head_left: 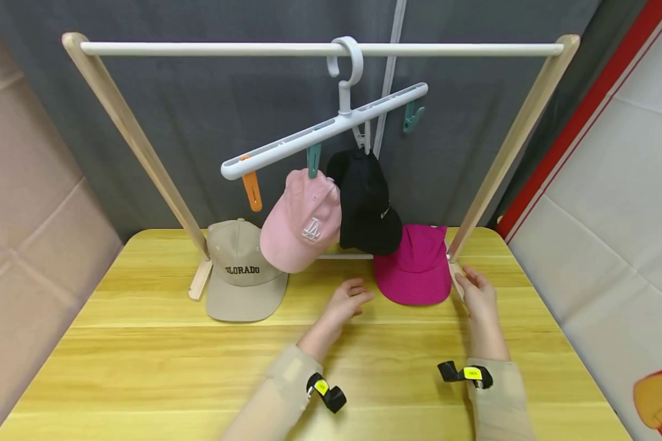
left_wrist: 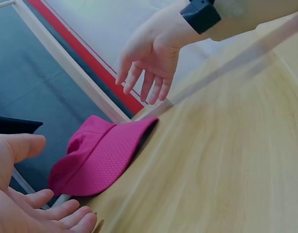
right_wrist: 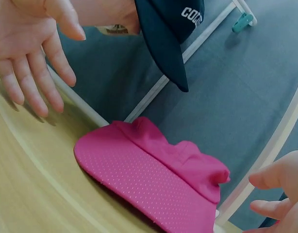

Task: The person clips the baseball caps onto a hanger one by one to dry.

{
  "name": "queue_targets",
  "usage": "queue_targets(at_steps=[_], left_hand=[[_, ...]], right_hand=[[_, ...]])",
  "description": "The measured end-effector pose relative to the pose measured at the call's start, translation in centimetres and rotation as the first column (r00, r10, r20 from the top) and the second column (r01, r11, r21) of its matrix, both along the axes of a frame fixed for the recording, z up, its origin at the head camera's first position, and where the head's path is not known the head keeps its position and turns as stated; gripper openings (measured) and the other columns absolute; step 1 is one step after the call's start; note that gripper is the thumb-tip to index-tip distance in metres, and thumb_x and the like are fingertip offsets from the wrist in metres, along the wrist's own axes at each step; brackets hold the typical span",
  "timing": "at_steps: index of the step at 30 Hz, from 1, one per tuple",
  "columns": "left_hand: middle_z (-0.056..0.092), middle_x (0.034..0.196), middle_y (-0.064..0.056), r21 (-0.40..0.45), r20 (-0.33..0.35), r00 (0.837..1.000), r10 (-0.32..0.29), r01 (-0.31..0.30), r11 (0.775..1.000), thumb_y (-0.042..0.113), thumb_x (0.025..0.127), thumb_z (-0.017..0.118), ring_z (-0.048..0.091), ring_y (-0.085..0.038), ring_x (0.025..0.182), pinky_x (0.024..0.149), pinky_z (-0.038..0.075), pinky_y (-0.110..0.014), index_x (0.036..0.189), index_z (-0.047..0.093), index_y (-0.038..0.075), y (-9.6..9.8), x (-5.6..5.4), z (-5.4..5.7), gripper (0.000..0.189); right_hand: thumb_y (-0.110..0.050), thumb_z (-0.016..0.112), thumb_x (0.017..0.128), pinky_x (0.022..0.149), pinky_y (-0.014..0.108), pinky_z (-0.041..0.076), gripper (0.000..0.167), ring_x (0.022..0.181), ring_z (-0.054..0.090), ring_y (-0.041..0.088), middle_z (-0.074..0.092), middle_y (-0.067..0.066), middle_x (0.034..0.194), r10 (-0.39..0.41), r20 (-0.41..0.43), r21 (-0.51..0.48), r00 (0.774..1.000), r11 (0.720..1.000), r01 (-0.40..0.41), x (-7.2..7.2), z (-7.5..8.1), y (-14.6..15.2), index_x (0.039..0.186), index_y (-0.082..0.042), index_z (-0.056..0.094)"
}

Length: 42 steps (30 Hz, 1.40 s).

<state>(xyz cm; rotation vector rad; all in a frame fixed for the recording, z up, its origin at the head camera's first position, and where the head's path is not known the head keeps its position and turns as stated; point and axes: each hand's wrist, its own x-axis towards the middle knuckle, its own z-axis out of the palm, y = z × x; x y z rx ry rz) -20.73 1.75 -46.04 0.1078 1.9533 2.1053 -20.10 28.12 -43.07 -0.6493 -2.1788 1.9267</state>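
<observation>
Yellowish wood tabletop (head_left: 397, 355) supports an unclipped magenta cap (head_left: 414, 269) at the left hand's (head_left: 346, 301) two o'clock and the right hand's (head_left: 479, 300) ten, both empty with loose fingers, while clips (head_left: 313, 160) keep a pink cap (head_left: 303, 223) and black cap (head_left: 364, 202) suspended.

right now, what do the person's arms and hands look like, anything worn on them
The left hand and right hand wear no gloves. The left sleeve and right sleeve are long and beige. At each cuff sits a black wrist mount, left mount and right mount, each with a small yellow label; its print is too small to read.
</observation>
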Motion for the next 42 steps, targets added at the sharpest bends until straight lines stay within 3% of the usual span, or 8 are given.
queue_targets(at_steps=[5, 13, 17, 27, 36, 42], left_hand=[[0.047, 0.132, -0.031, -0.003, 0.017, 1.0, -0.002, 0.002, 1.0, 0.011, 0.088, 0.065, 0.049, -0.037, 0.118, 0.091, 0.043, -0.051, 0.138, 0.036, -0.011, 0.5, 0.0, -0.1, 0.062], [0.048, 0.132, -0.028, -0.003, 0.046, 0.999, 0.005, -0.005, 1.0, 0.012, 0.086, 0.068, 0.051, -0.035, 0.116, 0.09, 0.046, -0.047, 0.138, 0.039, -0.009, 1.2, -0.6, -0.4, 0.062], [0.047, 0.132, -0.028, -0.011, 0.05, 0.999, 0.003, -0.003, 1.0, 0.011, 0.086, 0.067, 0.05, -0.035, 0.117, 0.088, 0.047, -0.047, 0.137, 0.04, -0.01, 1.5, -0.9, -0.4, 0.061], [0.045, 0.136, -0.028, -0.023, 0.064, 0.998, -0.014, 0.015, 1.0, 0.011, 0.087, 0.066, 0.047, -0.037, 0.121, 0.089, 0.047, -0.046, 0.14, 0.037, -0.009, 1.8, -1.3, -0.2, 0.063], [0.042, 0.138, -0.029, -0.012, 0.087, 0.996, -0.025, 0.027, 1.0, 0.011, 0.087, 0.067, 0.046, -0.036, 0.123, 0.09, 0.047, -0.046, 0.142, 0.033, -0.009, 2.4, -1.5, -0.3, 0.067], [0.041, 0.14, -0.028, 0.004, 0.09, 0.996, -0.03, 0.03, 1.0, 0.011, 0.087, 0.067, 0.044, -0.036, 0.125, 0.091, 0.046, -0.048, 0.142, 0.033, -0.009, 2.5, -1.6, -0.3, 0.068]], right_hand=[[-0.019, 0.049, 0.099, 0.11, 0.043, 0.022, 0.058, 0.134, 0.026, 0.031, 0.026, 0.021, 0.15, 0.008, 0.021, -0.026, 1.0, 1.0, -0.007, 0.2, -0.4, 0.1, 0.149, 0.001, 0.027], [-0.018, 0.05, 0.098, 0.104, 0.038, 0.031, 0.058, 0.121, 0.034, 0.023, 0.03, 0.02, 0.147, -0.004, 0.002, -0.054, 1.0, 0.999, 0.004, 0.1, -0.8, -0.2, 0.148, 0.001, 0.029], [-0.016, 0.05, 0.098, 0.105, 0.039, 0.031, 0.059, 0.123, 0.034, 0.023, 0.027, 0.022, 0.148, 0.004, -0.015, -0.076, 1.0, 0.997, -0.005, 0.1, -0.9, -0.2, 0.148, 0.002, 0.026], [-0.012, 0.048, 0.099, 0.098, 0.032, 0.037, 0.057, 0.1, 0.044, 0.006, 0.031, 0.027, 0.144, 0.019, -0.06, -0.078, 0.998, 0.997, -0.024, 0.4, -1.4, -0.5, 0.147, 0.007, 0.023], [-0.01, 0.048, 0.099, 0.101, 0.038, 0.035, 0.055, 0.109, 0.046, 0.017, 0.039, 0.026, 0.137, 0.019, -0.059, -0.074, 0.998, 0.997, -0.023, 0.4, -1.5, -0.6, 0.146, 0.008, 0.027], [-0.011, 0.049, 0.098, 0.101, 0.04, 0.036, 0.053, 0.106, 0.049, 0.019, 0.046, 0.024, 0.125, 0.032, -0.054, -0.04, 0.998, 0.999, -0.034, 0.6, -1.4, -0.8, 0.144, 0.009, 0.031]])
